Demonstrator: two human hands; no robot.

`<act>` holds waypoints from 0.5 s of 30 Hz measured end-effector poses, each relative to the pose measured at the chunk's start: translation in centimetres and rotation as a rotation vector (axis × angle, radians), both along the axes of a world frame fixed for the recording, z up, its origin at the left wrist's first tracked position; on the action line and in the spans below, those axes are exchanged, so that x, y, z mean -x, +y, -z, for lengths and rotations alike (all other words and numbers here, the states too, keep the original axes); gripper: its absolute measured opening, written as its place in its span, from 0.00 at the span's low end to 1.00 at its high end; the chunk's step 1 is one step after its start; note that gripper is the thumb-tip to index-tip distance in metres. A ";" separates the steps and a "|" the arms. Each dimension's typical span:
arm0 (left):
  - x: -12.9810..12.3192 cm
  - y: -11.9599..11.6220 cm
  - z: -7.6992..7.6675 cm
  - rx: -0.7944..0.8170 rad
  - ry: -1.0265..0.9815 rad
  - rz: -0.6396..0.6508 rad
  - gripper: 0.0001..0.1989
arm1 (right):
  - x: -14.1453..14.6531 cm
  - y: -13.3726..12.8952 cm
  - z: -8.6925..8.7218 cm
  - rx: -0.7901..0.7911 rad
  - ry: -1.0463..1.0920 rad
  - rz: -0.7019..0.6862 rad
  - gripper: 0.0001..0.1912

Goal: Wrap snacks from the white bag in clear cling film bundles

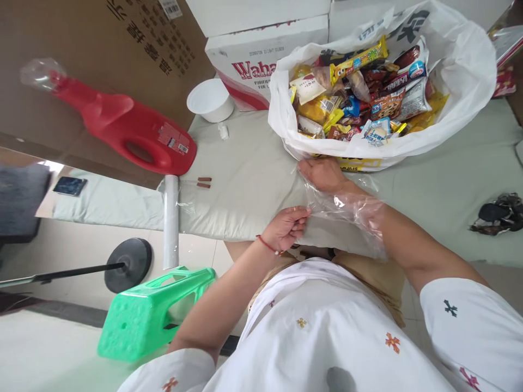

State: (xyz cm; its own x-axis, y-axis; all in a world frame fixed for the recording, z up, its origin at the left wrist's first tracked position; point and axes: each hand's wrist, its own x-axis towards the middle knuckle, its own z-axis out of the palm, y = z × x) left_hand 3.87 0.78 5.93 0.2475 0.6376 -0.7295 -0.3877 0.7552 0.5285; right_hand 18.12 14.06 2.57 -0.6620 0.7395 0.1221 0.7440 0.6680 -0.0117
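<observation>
My left hand (287, 227), with a red string on its wrist, pinches the edge of a clear plastic bag (347, 206) near the table's front edge. The clear plastic stretches right from those fingertips and lies over my right forearm. My right hand (322, 173) is close against the front of a large white bag (281, 117), its fingers curled; what they hold, if anything, is too hard to see. Many wrapped snacks (368, 103) fill the white bag, a yellow packet (359, 60) on top.
On the table (241, 169) stand a red bottle (110, 122), a white bowl (211, 101) and a Wahaha carton (261, 68). A plastic roll (171, 223) overhangs the front edge. Keys (500, 213) lie at the right. A green stool (139, 321) is below left.
</observation>
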 end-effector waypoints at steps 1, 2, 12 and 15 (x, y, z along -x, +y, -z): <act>1.2 -0.3 0.0 -0.015 0.042 0.041 0.21 | 0.0 0.0 0.1 0.004 0.003 -0.007 0.25; 2.4 -0.5 0.0 -0.030 0.094 0.088 0.21 | 0.0 0.0 0.2 0.008 0.005 -0.012 0.26; 10.5 -0.7 0.8 -0.363 1.013 0.473 0.13 | 0.9 -0.8 0.7 0.097 0.003 -0.058 0.30; 11.0 -0.9 1.1 -0.415 1.428 0.665 0.09 | 2.2 -1.0 1.0 0.145 0.008 -0.046 0.27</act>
State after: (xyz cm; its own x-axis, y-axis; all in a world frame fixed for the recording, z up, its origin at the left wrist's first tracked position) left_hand -7.12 -0.12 4.81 -0.1453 0.9006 -0.4097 0.8863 0.3025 0.3507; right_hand 15.90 13.08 1.58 -0.6947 0.7189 0.0213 0.7125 0.6920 -0.1163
